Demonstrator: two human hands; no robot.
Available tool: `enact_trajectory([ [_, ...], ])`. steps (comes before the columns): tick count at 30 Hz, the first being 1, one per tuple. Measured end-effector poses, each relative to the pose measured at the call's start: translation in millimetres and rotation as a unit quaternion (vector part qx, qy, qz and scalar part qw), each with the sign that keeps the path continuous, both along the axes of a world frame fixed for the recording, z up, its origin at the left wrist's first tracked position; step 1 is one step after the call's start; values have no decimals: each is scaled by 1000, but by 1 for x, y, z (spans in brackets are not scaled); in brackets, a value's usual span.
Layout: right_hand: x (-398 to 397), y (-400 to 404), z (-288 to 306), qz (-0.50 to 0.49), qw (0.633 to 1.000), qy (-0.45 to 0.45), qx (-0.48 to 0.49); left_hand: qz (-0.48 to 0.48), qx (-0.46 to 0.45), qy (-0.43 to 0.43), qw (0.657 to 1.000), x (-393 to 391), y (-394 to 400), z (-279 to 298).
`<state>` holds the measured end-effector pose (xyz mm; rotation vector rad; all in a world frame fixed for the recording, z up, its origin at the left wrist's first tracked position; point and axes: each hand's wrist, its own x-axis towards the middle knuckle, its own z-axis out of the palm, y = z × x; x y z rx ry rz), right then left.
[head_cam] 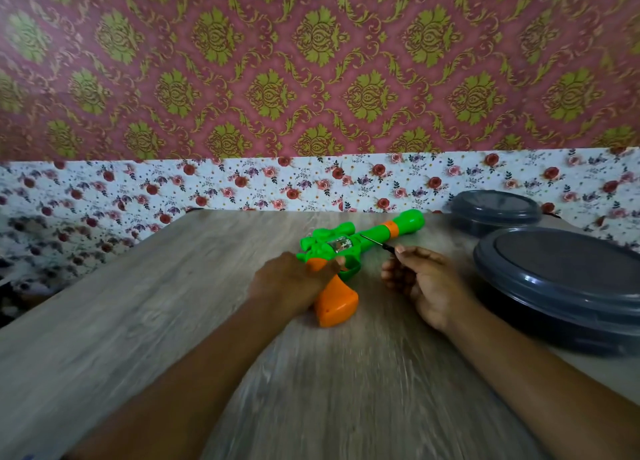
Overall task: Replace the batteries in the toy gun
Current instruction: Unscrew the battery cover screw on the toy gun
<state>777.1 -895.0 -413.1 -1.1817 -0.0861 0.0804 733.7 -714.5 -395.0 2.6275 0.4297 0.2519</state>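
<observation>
One toy gun [349, 248] lies mid-surface [138, 321]. Your left hand [294, 283] fingers grasp its grip; right hand [422, 279] fingers pinch one screwdriver [379, 244]. Two grey containers [561, 279] crowd the right edge; left side open.

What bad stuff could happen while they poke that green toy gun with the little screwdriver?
The screwdriver is thin and its tip looks off the toy gun, so it might slip and scratch the plastic. The left hand holds only the orange grip end, so the gun could twist. A tiny screw could roll across the table and get lost.
</observation>
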Motion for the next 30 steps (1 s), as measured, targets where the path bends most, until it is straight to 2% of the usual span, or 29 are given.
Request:
enact_trajectory([
  [2, 1, 1, 0, 6, 1000, -5, -2, -15, 17, 50, 998, -1, -5, -2],
  [7, 3, 1, -2, 17, 1000, -9, -8, -23, 31, 63, 997, 15, -15, -3],
  [11, 7, 2, -3, 24, 999, -18, -13, -10, -74, 61, 995, 17, -4, 0],
  [15, 8, 3, -5, 27, 999, -28, -14, 10, -234, -15, 972, 18, 13, -6],
  [18, 8, 2, -5, 25, 999, -31, -11, -6, -392, -29, 919, 22, 19, -16],
  [21, 8, 2, -5, 26, 999, -31, -3, -47, -555, -40, 829, 22, 16, -19],
  [24, 8, 2, -6, 25, 999, -29, 0, -59, -652, -61, 753, 20, 10, -17],
  [27, 6, 3, -6, 20, 999, -36, -16, -64, -688, -83, 718, 18, 7, -19],
  [30, 1, 6, -5, 16, 997, -55, -59, -71, -694, -105, 708, 19, 5, -20],
])
